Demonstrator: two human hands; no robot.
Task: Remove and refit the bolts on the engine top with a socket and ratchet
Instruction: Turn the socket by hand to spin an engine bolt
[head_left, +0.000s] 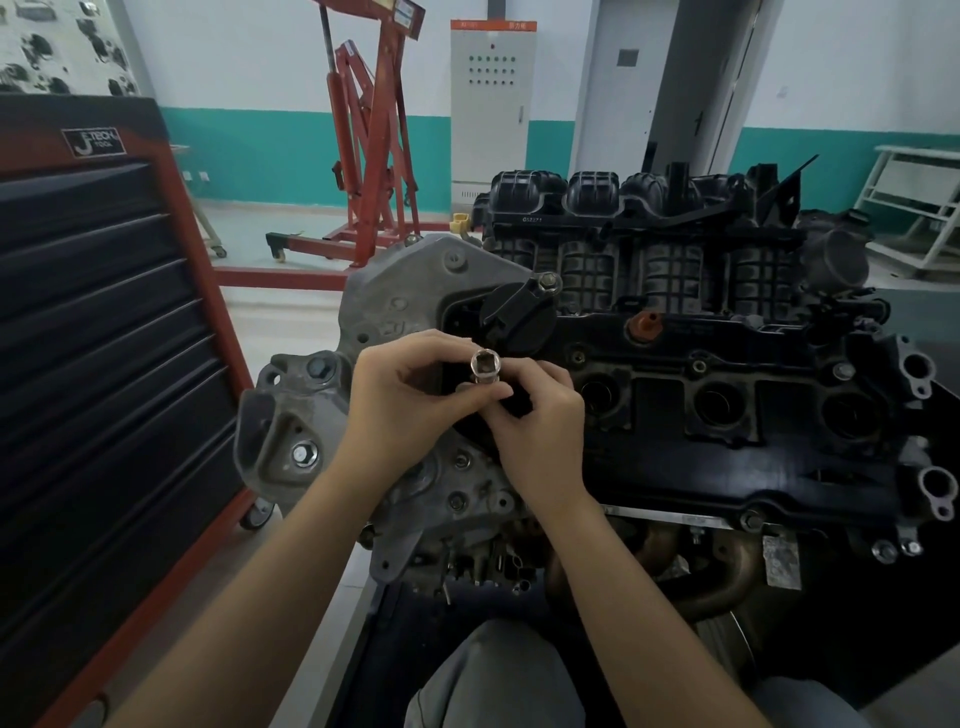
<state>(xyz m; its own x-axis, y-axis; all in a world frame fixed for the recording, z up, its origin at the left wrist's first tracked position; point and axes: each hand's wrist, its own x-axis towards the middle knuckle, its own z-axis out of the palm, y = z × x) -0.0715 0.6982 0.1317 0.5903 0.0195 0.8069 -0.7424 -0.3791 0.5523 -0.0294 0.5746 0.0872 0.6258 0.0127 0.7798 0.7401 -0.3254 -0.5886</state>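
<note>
Socket (484, 365) sits at centre of the frame, chrome, its square drive hole facing up toward the camera. Left hand (415, 395) and right hand (535, 410) both pinch it w/ curled fingers, just above the black valve cover (727, 415) of the engine. A flange under the socket may be a bolt; cannot tell. Black oil cap (514, 317) is just behind the hands. Tool cabinet (104, 312) stands at left, red engine crane (374, 145) in upper centre.

Socket (484, 365): shiny silver
Engine cover (727, 415): black
Engine end casing (395, 301): dull grey
Tool chest (104, 322): black drawers, red frame
Hoist (374, 156): red
Wall band (249, 156): teal
</note>
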